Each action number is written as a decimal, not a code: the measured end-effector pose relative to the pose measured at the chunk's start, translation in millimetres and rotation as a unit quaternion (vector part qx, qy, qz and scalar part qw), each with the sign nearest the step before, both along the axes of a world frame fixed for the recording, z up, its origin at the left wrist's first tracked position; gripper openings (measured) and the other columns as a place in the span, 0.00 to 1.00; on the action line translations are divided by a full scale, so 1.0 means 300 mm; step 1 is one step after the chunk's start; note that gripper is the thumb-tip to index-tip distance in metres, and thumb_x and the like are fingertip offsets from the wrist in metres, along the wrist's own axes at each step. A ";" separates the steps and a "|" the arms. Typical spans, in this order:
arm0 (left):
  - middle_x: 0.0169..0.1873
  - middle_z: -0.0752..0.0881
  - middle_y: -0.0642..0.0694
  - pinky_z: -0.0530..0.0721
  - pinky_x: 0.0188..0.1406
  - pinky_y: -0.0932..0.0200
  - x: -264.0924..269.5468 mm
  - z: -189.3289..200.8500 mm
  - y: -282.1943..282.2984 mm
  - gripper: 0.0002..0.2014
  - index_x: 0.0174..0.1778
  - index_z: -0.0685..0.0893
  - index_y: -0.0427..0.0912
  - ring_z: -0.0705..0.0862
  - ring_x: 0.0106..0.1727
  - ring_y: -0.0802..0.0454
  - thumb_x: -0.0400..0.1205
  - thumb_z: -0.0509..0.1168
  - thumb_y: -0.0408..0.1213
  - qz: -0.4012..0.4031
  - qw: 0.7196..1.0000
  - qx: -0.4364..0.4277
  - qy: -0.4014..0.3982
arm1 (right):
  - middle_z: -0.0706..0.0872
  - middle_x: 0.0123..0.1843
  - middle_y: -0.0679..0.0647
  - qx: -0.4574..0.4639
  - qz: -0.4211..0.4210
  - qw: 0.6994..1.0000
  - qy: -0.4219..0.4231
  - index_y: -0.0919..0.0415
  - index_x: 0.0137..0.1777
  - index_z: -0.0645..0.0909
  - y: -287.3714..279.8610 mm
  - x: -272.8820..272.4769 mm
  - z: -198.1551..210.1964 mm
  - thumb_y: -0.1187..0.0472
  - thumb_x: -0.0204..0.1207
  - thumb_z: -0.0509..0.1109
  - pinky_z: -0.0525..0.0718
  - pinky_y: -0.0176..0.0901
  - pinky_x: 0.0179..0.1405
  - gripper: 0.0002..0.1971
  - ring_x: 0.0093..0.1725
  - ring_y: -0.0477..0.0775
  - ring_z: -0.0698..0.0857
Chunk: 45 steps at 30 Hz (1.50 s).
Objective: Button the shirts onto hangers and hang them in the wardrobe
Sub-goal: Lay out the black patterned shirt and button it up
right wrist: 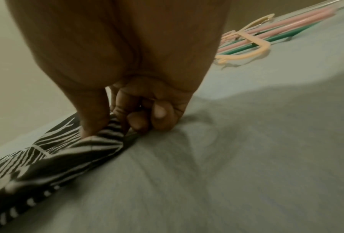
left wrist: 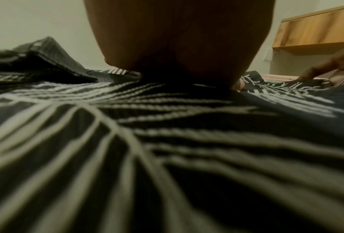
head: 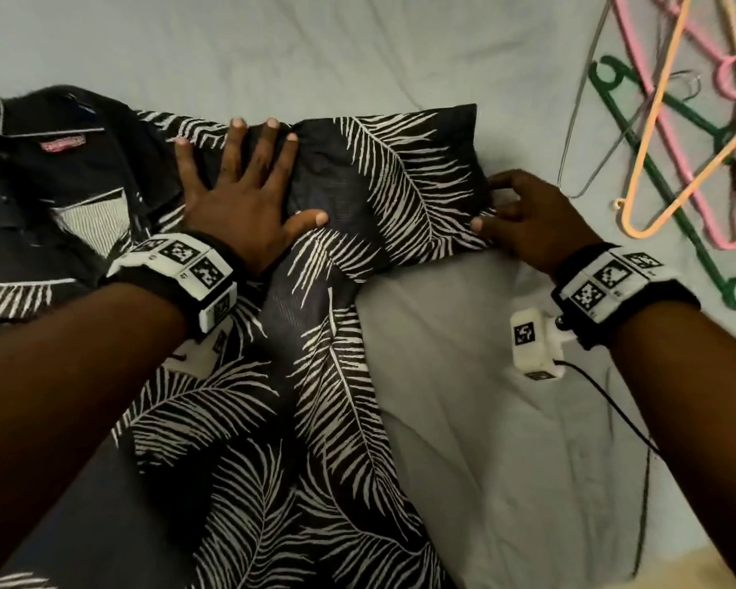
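A black shirt (head: 298, 376) with white fern leaves lies spread on the bed, collar (head: 39, 133) at the far left, one short sleeve (head: 400, 172) stretched to the right. My left hand (head: 247, 184) lies flat with spread fingers, pressing the shoulder near the sleeve's base. My right hand (head: 523, 214) pinches the sleeve's cuff edge (right wrist: 107, 134) between thumb and curled fingers. In the left wrist view the palm (left wrist: 177, 47) rests on the leaf fabric (left wrist: 127, 141).
Several plastic hangers lie in a heap at the right of the bed: green (head: 672, 197), pink (head: 697, 163), peach (head: 672, 138), plus a wire one (head: 587, 121). A white shirt (head: 485, 440) lies under the black one. A wooden cabinet (left wrist: 316, 28) stands beyond the bed.
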<state>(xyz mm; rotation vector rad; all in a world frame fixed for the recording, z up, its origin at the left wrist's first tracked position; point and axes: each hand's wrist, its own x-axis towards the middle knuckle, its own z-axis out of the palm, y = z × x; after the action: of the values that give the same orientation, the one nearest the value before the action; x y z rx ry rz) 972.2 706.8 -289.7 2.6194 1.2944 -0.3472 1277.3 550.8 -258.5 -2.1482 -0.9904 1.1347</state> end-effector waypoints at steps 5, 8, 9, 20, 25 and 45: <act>0.88 0.33 0.58 0.40 0.79 0.17 0.016 -0.002 0.039 0.42 0.88 0.39 0.62 0.32 0.88 0.46 0.80 0.38 0.77 0.033 0.998 -0.046 -0.016 | 0.90 0.38 0.48 0.034 -0.053 0.998 -0.032 0.51 0.64 0.80 -0.026 0.005 0.011 0.55 0.76 0.79 0.83 0.37 0.34 0.18 0.33 0.43 0.87; 0.87 0.32 0.59 0.43 0.76 0.13 0.026 -0.002 0.060 0.39 0.87 0.39 0.68 0.32 0.88 0.44 0.80 0.40 0.76 0.048 0.997 -0.053 -0.018 | 0.90 0.34 0.50 0.007 -0.025 0.997 0.073 0.52 0.70 0.76 -0.057 -0.006 0.029 0.63 0.74 0.81 0.86 0.39 0.28 0.27 0.30 0.45 0.86; 0.87 0.31 0.60 0.44 0.75 0.11 0.030 -0.001 0.069 0.38 0.86 0.40 0.71 0.32 0.88 0.43 0.81 0.41 0.76 0.055 0.997 -0.053 -0.018 | 0.90 0.36 0.52 -0.001 0.000 0.995 0.095 0.52 0.73 0.75 -0.063 -0.004 0.037 0.69 0.72 0.80 0.89 0.43 0.31 0.31 0.32 0.48 0.87; 0.86 0.30 0.61 0.51 0.68 0.06 0.073 -0.003 0.134 0.33 0.80 0.38 0.82 0.37 0.88 0.32 0.80 0.43 0.78 0.113 0.991 -0.064 -0.021 | 0.81 0.42 0.49 0.019 0.069 0.997 0.010 0.46 0.79 0.70 0.019 0.050 0.033 0.74 0.75 0.76 0.87 0.46 0.35 0.37 0.32 0.47 0.84; 0.88 0.35 0.58 0.53 0.65 0.04 0.084 0.011 0.143 0.34 0.79 0.35 0.83 0.39 0.88 0.31 0.79 0.41 0.78 0.110 0.991 -0.073 -0.004 | 0.87 0.46 0.49 0.035 0.040 0.997 0.058 0.46 0.81 0.68 -0.011 0.060 0.038 0.76 0.69 0.80 0.91 0.45 0.44 0.44 0.40 0.48 0.90; 0.87 0.33 0.59 0.55 0.65 0.05 0.090 0.001 0.153 0.35 0.78 0.31 0.82 0.39 0.88 0.31 0.77 0.38 0.80 0.112 0.990 -0.087 0.024 | 0.92 0.52 0.54 -0.010 0.015 0.963 -0.269 0.56 0.49 0.91 0.416 0.112 -0.025 0.55 0.74 0.76 0.76 0.36 0.49 0.08 0.55 0.52 0.88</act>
<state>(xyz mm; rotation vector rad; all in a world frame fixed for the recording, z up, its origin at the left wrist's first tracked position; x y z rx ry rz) 999.3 752.7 -289.2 2.3081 1.4845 -0.4642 1310.8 675.5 -265.9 -2.5262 -1.2398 0.5726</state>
